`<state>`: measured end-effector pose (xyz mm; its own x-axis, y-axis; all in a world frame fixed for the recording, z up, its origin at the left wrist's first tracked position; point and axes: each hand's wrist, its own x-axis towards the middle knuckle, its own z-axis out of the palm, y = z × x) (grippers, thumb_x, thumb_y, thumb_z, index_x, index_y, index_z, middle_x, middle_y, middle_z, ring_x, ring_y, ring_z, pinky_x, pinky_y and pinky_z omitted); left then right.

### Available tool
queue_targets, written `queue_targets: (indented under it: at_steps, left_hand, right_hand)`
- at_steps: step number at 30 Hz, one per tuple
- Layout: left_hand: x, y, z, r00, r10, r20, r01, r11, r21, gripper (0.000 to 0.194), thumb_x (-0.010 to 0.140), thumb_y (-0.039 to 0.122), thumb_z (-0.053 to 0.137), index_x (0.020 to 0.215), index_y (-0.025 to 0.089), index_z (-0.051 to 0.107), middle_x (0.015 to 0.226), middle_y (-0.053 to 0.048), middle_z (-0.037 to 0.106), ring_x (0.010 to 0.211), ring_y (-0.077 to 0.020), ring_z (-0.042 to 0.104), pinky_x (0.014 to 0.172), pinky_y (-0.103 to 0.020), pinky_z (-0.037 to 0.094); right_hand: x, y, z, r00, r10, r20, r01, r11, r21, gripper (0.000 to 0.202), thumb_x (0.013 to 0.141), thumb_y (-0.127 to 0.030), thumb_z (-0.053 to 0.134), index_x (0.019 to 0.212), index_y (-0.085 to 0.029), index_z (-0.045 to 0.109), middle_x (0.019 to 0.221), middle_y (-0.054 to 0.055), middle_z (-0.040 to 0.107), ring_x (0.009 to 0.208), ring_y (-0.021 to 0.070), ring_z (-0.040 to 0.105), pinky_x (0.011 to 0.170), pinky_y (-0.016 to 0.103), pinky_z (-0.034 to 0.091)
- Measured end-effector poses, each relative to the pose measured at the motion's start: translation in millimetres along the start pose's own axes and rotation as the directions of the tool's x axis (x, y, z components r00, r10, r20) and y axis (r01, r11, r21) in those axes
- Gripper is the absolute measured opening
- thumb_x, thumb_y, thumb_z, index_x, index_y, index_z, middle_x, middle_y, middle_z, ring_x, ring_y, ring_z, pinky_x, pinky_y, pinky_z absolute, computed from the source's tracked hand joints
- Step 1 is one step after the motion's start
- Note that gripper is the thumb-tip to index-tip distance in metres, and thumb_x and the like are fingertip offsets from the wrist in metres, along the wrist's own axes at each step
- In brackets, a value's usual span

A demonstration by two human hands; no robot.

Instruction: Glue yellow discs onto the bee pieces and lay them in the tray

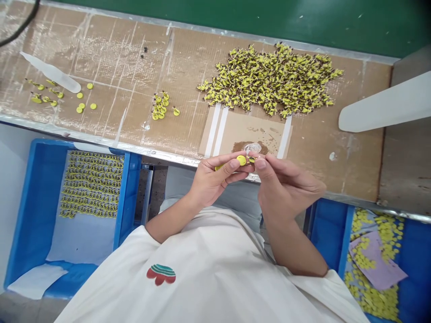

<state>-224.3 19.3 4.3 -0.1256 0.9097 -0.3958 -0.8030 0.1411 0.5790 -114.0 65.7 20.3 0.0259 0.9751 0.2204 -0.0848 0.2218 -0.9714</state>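
Observation:
My left hand (pixel 215 175) is closed, with a small round yellow disc (pixel 241 160) pinched between thumb and finger; another bit of yellow shows at its palm side. Close beside it, my right hand (pixel 286 179) pinches a small yellow and dark piece (pixel 252 159) at its fingertips. The two pieces are near each other, and I cannot tell whether they touch. Just beyond the fingers, a clear glossy blob (pixel 252 148) lies on a brown stain on the cardboard sheet (pixel 235 128).
A large pile of small yellow and dark pieces (pixel 269 80) lies beyond the sheet. Small clusters (pixel 160 106) and a white nozzle-shaped bottle (pixel 52 72) are to the left. Blue bins flank me: one holds pieces in rows (pixel 92 184), the other loose yellow discs (pixel 380 296). A white rounded object (pixel 387 101) juts in from the right.

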Motion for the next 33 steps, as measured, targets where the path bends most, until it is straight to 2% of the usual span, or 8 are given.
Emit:
queue_targets:
  at_steps: [11, 16, 20, 24, 28, 33]
  left_hand:
    - [-0.4, 1.4, 2.1, 0.999, 0.022, 0.033, -0.022, 1.0, 0.013, 0.025, 0.079, 0.039, 0.082, 0.1, 0.026, 0.081, 0.106, -0.003, 0.08, 0.093, -0.0174, 0.077, 0.087, -0.025, 0.06]
    - [-0.2, 1.4, 2.2, 1.0, 0.012, -0.001, -0.012, 1.0, 0.011, 0.028, 0.075, 0.04, 0.084, 0.099, 0.025, 0.081, 0.104, -0.003, 0.08, 0.096, -0.0194, 0.077, 0.088, -0.027, 0.06]
    - [-0.1, 1.1, 1.7, 0.999, 0.025, 0.022, -0.025, 1.0, -0.019, 0.025, 0.077, 0.038, 0.084, 0.098, 0.025, 0.081, 0.105, -0.003, 0.08, 0.093, -0.0175, 0.077, 0.087, -0.025, 0.061]
    - [-0.1, 0.4, 0.4, 1.0, 0.013, -0.016, -0.013, 1.0, 0.001, 0.03, 0.073, 0.04, 0.086, 0.098, 0.024, 0.081, 0.107, -0.004, 0.08, 0.094, -0.019, 0.077, 0.089, -0.028, 0.061]
    - [-0.4, -0.1, -0.5, 0.999, 0.029, -0.033, -0.028, 0.999, 0.026, 0.029, 0.073, 0.041, 0.086, 0.097, 0.025, 0.082, 0.106, -0.004, 0.08, 0.094, -0.0191, 0.077, 0.089, -0.029, 0.061]
    - [-0.5, -0.4, -0.9, 0.998, 0.056, 0.01, -0.056, 0.998, 0.02, 0.02, 0.078, 0.037, 0.083, 0.095, 0.027, 0.082, 0.097, -0.001, 0.081, 0.085, -0.0144, 0.078, 0.083, -0.024, 0.062]
  right_hand:
    - [0.7, 3.2, -1.6, 1.0, -0.025, 0.018, 0.025, 1.0, 0.02, 0.018, 0.074, -0.02, 0.085, 0.089, -0.029, 0.08, 0.089, -0.001, 0.08, 0.08, 0.0194, 0.078, 0.077, 0.036, 0.068]
    - [0.9, 2.4, -1.9, 1.0, -0.006, 0.009, 0.006, 1.0, -0.01, 0.017, 0.073, -0.022, 0.087, 0.087, -0.028, 0.08, 0.088, -0.001, 0.08, 0.078, 0.0207, 0.078, 0.076, 0.038, 0.068]
    - [1.1, 2.9, -1.4, 0.999, -0.022, 0.027, 0.021, 1.0, 0.007, 0.018, 0.074, -0.021, 0.086, 0.088, -0.03, 0.08, 0.089, -0.001, 0.08, 0.08, 0.0202, 0.078, 0.076, 0.036, 0.068]
    - [0.9, 4.1, -1.5, 0.999, 0.001, 0.037, 0.0, 1.0, -0.009, 0.016, 0.074, -0.022, 0.086, 0.087, -0.029, 0.08, 0.088, -0.001, 0.079, 0.079, 0.0205, 0.077, 0.077, 0.037, 0.068]
    - [0.0, 5.7, -2.0, 0.999, -0.03, 0.036, 0.032, 0.998, -0.049, 0.018, 0.071, -0.023, 0.088, 0.086, -0.028, 0.08, 0.088, -0.001, 0.08, 0.079, 0.0213, 0.077, 0.077, 0.038, 0.067]
    - [-1.1, 6.5, -1.7, 0.995, -0.084, 0.052, 0.086, 0.996, -0.038, 0.019, 0.072, -0.019, 0.086, 0.088, -0.029, 0.08, 0.09, 0.0, 0.08, 0.08, 0.0216, 0.077, 0.078, 0.039, 0.067]
